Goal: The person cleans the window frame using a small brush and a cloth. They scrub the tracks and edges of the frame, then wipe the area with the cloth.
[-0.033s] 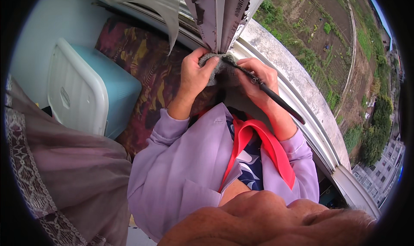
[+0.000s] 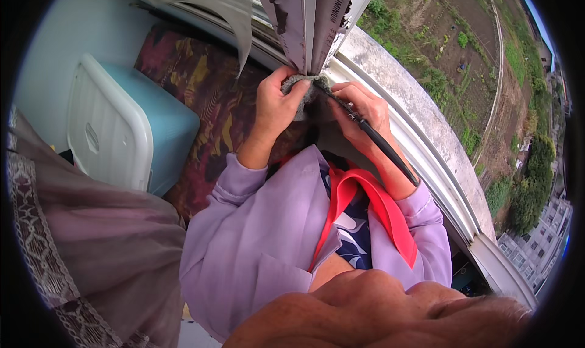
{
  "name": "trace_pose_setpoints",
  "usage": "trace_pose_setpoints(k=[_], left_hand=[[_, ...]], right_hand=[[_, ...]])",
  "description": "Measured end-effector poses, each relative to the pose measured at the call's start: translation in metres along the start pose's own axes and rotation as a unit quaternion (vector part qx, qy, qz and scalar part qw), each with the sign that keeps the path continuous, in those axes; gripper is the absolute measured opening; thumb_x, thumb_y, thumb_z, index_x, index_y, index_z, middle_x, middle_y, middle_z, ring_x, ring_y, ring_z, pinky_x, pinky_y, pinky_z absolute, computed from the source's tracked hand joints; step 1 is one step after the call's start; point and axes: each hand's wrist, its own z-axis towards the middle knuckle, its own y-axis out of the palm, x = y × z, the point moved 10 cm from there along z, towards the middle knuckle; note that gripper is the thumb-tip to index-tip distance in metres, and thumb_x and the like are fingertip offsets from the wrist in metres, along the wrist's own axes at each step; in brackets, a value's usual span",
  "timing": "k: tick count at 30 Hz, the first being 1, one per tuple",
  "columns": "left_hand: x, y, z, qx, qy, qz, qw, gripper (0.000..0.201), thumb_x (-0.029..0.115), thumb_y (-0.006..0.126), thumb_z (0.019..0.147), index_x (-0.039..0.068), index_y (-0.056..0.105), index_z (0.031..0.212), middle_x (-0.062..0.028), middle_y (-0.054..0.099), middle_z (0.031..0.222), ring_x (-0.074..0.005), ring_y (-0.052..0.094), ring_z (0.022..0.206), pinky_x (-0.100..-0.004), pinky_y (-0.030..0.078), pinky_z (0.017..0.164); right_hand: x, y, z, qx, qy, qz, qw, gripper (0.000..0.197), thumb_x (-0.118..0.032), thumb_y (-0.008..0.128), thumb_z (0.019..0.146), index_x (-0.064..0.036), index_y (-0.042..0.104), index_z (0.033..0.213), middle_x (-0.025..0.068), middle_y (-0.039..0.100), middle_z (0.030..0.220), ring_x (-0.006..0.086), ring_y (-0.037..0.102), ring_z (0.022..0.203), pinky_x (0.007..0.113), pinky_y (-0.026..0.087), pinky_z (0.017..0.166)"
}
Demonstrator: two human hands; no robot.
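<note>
A piece of grey fuzzy cloth (image 2: pixel 298 87) is pinched between the thumb and the bent fingers of the left hand (image 2: pixel 274 101). It is located at the foot of the upright aluminium window frame (image 2: pixel 311 31), whose film is partly peeled. In the right hand (image 2: pixel 359 113), a slim black-handled tool (image 2: pixel 384 147) is grasped by the fingers; its handle is laid back along the wrist, near the cuff of the lilac jacket (image 2: pixel 262 214), and its front end is directed to the cloth. Because this end is dark and small, it cannot be told for certain whether it is pressed into the cloth or only placed against it.

To the right of the hands, the white window track (image 2: pixel 436 156) is seen, and beyond it a rough concrete ledge (image 2: pixel 420 92). On the left side, a blue storage box (image 2: pixel 173 138) with a white lid (image 2: pixel 113 125) is tipped on its side beside a dark patterned fabric (image 2: pixel 213 122). Nearer, a brownish curtain (image 2: pixel 97 226) with a lace border is hung in folds.
</note>
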Motion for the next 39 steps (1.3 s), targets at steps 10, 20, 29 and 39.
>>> trace_pose_setpoints(k=[10, 20, 29, 39], left_hand=[[0.083, 0.012, -0.028, 0.058, 0.231, 0.236, 0.942, 0.019, 0.001, 0.071, 0.08, 0.001, 0.066, 0.098, -0.0137, 0.065, 0.087, -0.0318, 0.065, 0.077, -0.0366, 0.052, 0.069], [0.088, 0.058, -0.023, -0.145, 0.29, 0.326, 0.888, 0.016, -0.005, 0.065, 0.078, 0.004, 0.063, 0.092, -0.0143, 0.059, 0.082, -0.0371, 0.062, 0.076, -0.0419, 0.05, 0.062], [0.088, 0.117, -0.063, -0.205, 0.373, 0.303, 0.853, 0.005, 0.002, 0.059, 0.081, 0.004, 0.054, 0.081, -0.0129, 0.051, 0.077, -0.0329, 0.061, 0.068, -0.0415, 0.05, 0.058], [0.095, 0.17, -0.109, -0.231, 0.39, 0.273, 0.848, 0.011, 0.0, 0.061, 0.075, 0.003, 0.057, 0.085, -0.0112, 0.051, 0.076, -0.0292, 0.061, 0.069, -0.0377, 0.051, 0.058]], right_hand=[[-0.009, -0.002, 0.013, -0.018, -0.018, -0.007, 1.0, 0.013, -0.004, 0.071, 0.078, -0.0008, 0.063, 0.087, 0.0157, 0.061, 0.079, 0.0358, 0.063, 0.069, 0.04, 0.049, 0.061], [-0.006, -0.007, 0.001, -0.03, -0.07, 0.032, 0.997, 0.014, -0.003, 0.07, 0.077, -0.0016, 0.064, 0.09, 0.0147, 0.06, 0.08, 0.0355, 0.063, 0.073, 0.04, 0.05, 0.062], [0.013, -0.045, -0.055, -0.072, -0.049, 0.018, 0.996, 0.014, 0.0, 0.068, 0.081, 0.0005, 0.066, 0.094, 0.0133, 0.065, 0.089, 0.0297, 0.066, 0.076, 0.035, 0.052, 0.065], [0.017, -0.094, -0.113, -0.018, -0.027, 0.006, 0.999, 0.019, 0.004, 0.071, 0.073, 0.0001, 0.065, 0.091, 0.0132, 0.065, 0.093, 0.0317, 0.066, 0.078, 0.036, 0.053, 0.065]])
